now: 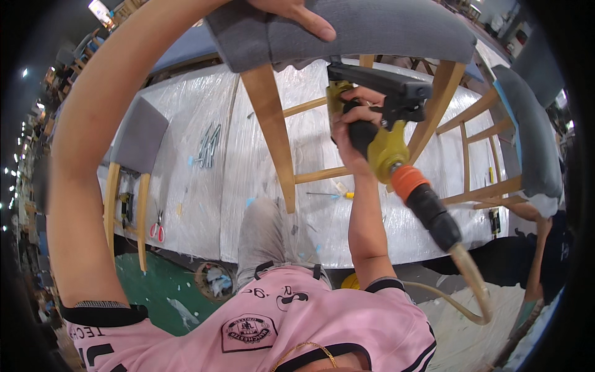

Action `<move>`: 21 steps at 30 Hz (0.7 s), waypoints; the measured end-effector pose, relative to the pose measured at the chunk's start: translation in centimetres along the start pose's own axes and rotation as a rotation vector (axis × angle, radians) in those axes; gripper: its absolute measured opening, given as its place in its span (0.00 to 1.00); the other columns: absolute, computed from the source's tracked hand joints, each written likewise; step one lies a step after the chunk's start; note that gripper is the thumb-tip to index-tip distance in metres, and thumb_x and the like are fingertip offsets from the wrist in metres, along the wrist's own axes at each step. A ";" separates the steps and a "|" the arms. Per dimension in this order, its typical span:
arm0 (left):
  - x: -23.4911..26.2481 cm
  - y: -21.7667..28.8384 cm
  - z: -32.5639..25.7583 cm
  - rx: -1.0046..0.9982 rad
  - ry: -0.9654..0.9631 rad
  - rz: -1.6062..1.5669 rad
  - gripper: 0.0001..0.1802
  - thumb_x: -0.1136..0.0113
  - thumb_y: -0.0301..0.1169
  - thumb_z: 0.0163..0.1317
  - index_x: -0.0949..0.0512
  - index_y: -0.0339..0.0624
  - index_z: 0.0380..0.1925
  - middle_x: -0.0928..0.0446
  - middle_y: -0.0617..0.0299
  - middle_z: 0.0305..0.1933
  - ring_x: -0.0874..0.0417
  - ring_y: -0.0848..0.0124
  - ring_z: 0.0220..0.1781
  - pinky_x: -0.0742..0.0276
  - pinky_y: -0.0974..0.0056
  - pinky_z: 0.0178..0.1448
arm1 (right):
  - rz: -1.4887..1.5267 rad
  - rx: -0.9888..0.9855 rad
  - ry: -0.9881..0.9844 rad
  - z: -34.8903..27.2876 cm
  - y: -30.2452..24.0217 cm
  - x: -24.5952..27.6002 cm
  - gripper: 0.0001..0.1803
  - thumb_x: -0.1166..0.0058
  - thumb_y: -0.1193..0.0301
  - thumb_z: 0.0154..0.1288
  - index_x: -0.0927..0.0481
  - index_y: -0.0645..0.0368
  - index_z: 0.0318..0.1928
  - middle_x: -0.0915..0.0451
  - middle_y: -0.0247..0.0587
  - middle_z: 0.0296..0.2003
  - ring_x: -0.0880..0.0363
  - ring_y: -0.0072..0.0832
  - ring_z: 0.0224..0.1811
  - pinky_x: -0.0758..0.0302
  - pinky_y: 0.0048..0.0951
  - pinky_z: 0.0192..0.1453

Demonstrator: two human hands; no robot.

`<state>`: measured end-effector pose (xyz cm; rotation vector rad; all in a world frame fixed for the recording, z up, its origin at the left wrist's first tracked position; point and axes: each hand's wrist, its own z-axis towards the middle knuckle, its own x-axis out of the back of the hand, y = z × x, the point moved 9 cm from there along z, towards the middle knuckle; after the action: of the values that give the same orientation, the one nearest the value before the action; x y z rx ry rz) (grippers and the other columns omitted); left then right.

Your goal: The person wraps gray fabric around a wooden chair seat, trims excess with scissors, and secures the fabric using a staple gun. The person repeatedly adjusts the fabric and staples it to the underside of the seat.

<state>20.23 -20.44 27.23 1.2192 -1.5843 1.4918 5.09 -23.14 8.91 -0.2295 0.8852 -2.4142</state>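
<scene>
My right hand is closed round the grip of a yellow and black air staple gun. Its black nose touches the lower edge of the grey fabric on an upholstered wooden chair. An orange and black connector joins the tool's end to a pale air hose. At the top edge, my left hand lies on the chair's grey fabric with one digit stretched out. Its other fingers are mostly cut off by the frame. The chair's wooden legs point down toward me.
The chair rests over a plastic-wrapped table. Red-handled scissors, a yellow-handled screwdriver and several metal strips lie on it. Another grey chair stands left. A co-worker's arm reaches to a chair at right.
</scene>
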 end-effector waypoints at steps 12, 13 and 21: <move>-2.6 4.4 -3.0 -0.111 0.584 0.136 0.57 0.24 0.45 0.56 0.47 0.32 0.78 0.30 0.32 0.63 0.24 0.42 0.64 0.26 0.51 0.69 | 0.067 -0.105 0.070 -0.3 0.3 -0.4 0.11 0.38 0.84 0.52 0.21 0.59 0.36 0.16 0.40 0.47 0.17 0.25 0.48 0.20 0.31 0.58; -2.9 4.6 -2.9 -0.069 0.566 0.149 0.56 0.26 0.41 0.57 0.48 0.32 0.78 0.31 0.32 0.64 0.24 0.41 0.64 0.26 0.50 0.69 | 0.129 -0.151 0.085 -0.6 0.9 -0.6 0.11 0.39 0.83 0.53 0.21 0.60 0.37 0.16 0.40 0.47 0.17 0.24 0.47 0.20 0.30 0.58; -3.7 6.3 -3.4 0.035 0.707 0.279 0.45 0.40 0.26 0.63 0.47 0.35 0.79 0.33 0.33 0.67 0.24 0.40 0.61 0.28 0.45 0.69 | 0.563 -0.489 0.036 -3.6 4.4 -2.2 0.17 0.41 0.79 0.59 0.23 0.68 0.50 0.17 0.41 0.47 0.17 0.16 0.40 0.17 0.24 0.52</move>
<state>15.29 -16.85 21.95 0.3973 -1.2616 1.8567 7.64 -22.78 3.38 -0.0955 1.3423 -1.6687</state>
